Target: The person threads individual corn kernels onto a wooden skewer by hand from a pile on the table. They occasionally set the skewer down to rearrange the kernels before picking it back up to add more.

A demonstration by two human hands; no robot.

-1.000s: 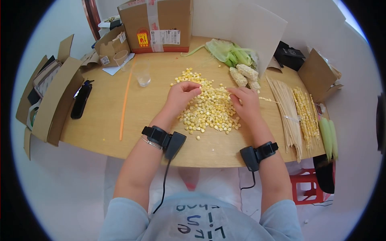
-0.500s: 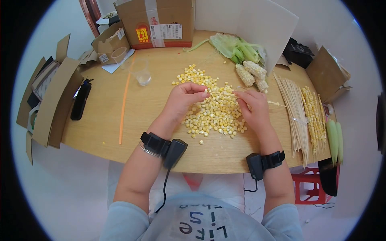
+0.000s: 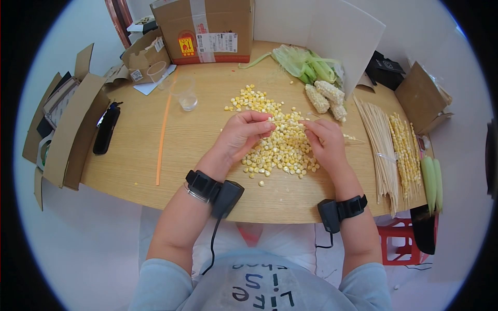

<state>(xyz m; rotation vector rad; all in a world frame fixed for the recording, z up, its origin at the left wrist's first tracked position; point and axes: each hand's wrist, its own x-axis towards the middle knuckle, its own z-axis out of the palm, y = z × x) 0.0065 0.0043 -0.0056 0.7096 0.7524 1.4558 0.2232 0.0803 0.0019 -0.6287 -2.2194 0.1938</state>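
Observation:
A heap of loose yellow corn kernels [image 3: 270,150] lies in the middle of the wooden table [image 3: 197,150]. My left hand [image 3: 243,133] hovers over the heap with its fingertips pinched on a kernel at the tip of a thin bamboo skewer [image 3: 289,124]. My right hand [image 3: 326,142] grips that skewer further along. The skewer's far end, with a few threaded kernels [image 3: 350,137], sticks out to the right of my right hand. Both wrists wear black bands with cables.
Bare bamboo skewers [image 3: 374,140] and skewers full of corn [image 3: 403,147] lie at the right. Stripped cobs [image 3: 324,97] and green husks [image 3: 306,65] sit behind the heap. A clear cup [image 3: 184,94], an orange straw [image 3: 163,136], a black device [image 3: 106,129] and cardboard boxes [image 3: 205,31] stand at the left and back.
My left hand has moved right along the skewer toward my right hand, and the gap between them has closed. The view has shifted slightly.

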